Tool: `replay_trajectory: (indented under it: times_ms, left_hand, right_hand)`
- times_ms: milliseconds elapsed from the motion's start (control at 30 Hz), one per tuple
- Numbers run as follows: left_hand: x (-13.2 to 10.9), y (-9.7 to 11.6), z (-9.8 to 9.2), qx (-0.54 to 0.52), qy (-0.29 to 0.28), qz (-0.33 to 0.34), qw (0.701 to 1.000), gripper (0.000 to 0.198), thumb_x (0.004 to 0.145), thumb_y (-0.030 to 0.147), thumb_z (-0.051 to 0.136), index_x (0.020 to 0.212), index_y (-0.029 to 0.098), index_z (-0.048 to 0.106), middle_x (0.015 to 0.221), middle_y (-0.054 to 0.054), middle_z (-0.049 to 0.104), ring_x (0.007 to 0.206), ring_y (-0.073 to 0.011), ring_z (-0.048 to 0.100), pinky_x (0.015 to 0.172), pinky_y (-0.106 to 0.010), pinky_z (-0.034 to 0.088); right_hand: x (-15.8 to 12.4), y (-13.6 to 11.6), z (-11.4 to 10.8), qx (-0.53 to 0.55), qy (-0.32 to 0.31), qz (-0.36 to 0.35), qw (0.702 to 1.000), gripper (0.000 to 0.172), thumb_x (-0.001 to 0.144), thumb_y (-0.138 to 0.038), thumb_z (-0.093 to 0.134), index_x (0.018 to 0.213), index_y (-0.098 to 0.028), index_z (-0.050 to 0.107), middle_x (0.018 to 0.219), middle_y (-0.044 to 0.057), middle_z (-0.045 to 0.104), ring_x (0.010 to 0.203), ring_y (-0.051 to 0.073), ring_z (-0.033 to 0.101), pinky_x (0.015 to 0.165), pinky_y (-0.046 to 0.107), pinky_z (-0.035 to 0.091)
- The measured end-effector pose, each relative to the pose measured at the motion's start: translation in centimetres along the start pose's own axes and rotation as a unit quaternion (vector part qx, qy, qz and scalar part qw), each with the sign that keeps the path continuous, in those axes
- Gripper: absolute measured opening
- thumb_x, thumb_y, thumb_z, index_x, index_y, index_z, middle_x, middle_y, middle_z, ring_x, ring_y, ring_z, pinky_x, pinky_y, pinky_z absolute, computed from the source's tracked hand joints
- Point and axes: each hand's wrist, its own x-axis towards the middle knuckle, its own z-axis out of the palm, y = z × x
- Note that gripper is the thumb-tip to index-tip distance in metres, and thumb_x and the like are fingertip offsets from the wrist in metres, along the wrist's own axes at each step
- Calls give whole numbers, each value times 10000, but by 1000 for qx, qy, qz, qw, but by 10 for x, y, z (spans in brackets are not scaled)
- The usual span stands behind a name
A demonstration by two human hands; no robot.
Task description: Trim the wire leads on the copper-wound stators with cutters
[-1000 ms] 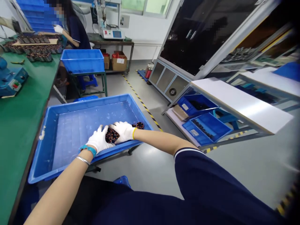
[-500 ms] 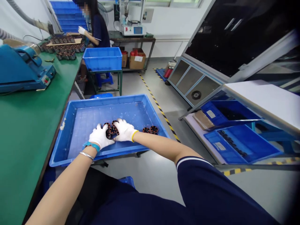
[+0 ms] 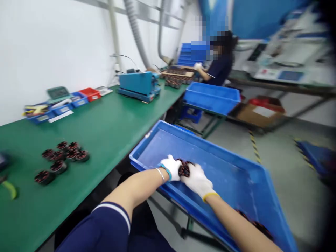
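Observation:
A cluster of motor stators (image 3: 184, 168), round and dark with copper windings, is squeezed between my two gloved hands over the blue tray (image 3: 210, 145). My left hand (image 3: 172, 167), in a white glove with a teal cuff, presses on the cluster's left side. From the right, my right hand (image 3: 197, 180), white-gloved with a yellow cuff, closes round the other side. Blur and the gloves hide part of the stators and most fingertips. More stators (image 3: 256, 224) lie at the tray's near right end, partly behind my right forearm.
On the green workbench (image 3: 105, 129) stand several stators (image 3: 63, 155), green-handled pliers (image 3: 9, 189), small parts bins (image 3: 78, 99) and a blue-green machine (image 3: 138, 85). A co-worker (image 3: 220, 66) sits farther back beside an empty-looking blue crate (image 3: 211, 98).
My view has swung left, bringing more of the workbench and its stators into sight. Both hands still hold the cluster, now gathered closer together near the tray's front edge.

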Motion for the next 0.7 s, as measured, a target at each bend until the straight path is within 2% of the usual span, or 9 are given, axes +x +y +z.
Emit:
replay_trajectory:
  times_ms: [67, 200, 367, 533, 633, 700]
  left_hand:
    - [-3, -4, 0, -20, 8, -4, 1000, 567, 911, 502, 679, 1371, 201, 538, 1395, -140, 525, 1078, -255, 631, 878, -439, 580]
    - [-11, -6, -1, -41, 36, 1, 999, 711, 835, 547, 737, 1425, 231, 497, 1471, -159, 451, 1141, -305, 619, 910, -484, 568]
    - [-16, -12, -10, -54, 73, 3, 996, 752, 804, 530, 744, 1445, 246, 471, 1525, -182, 381, 1158, -343, 618, 916, -523, 559]
    - [-33, -20, -27, -72, 112, -13, 991, 743, 766, 484, 771, 1410, 231, 499, 1476, -225, 407, 1055, -344, 665, 856, -512, 576]
    - [-60, -29, -44, -83, 159, -33, 983, 664, 764, 490, 731, 1358, 273, 530, 1397, -214, 435, 1011, -362, 690, 808, -491, 582]
    - [-86, -40, -56, -90, 190, -62, 976, 589, 788, 507, 679, 1320, 294, 541, 1343, -187, 450, 986, -351, 698, 775, -458, 583]
  right_hand:
    - [3, 0, 5, 1, 9, -3, 1000, 488, 822, -332, 635, 1262, -122, 624, 1238, 206, 572, 1149, 316, 641, 981, 406, 514]
    - [7, 2, 11, 49, 55, -18, 997, 483, 788, -292, 654, 1248, -143, 647, 1255, 215, 578, 1173, 324, 647, 1031, 414, 515]
    - [14, -7, 3, 89, 97, -3, 991, 477, 742, -265, 658, 1209, -166, 667, 1232, 215, 576, 1130, 340, 673, 1014, 441, 539]
    - [16, -31, -21, 77, 119, -39, 989, 458, 657, -255, 695, 1114, -223, 721, 1095, 157, 632, 1169, 360, 641, 987, 467, 538]
    - [15, -56, -39, 69, 121, -70, 988, 503, 659, -278, 699, 1159, -230, 707, 1099, 144, 636, 1175, 361, 626, 992, 481, 528]
    - [12, -82, -49, 64, 123, -97, 986, 551, 672, -297, 705, 1217, -214, 682, 1197, 161, 610, 1195, 353, 614, 1022, 466, 515]
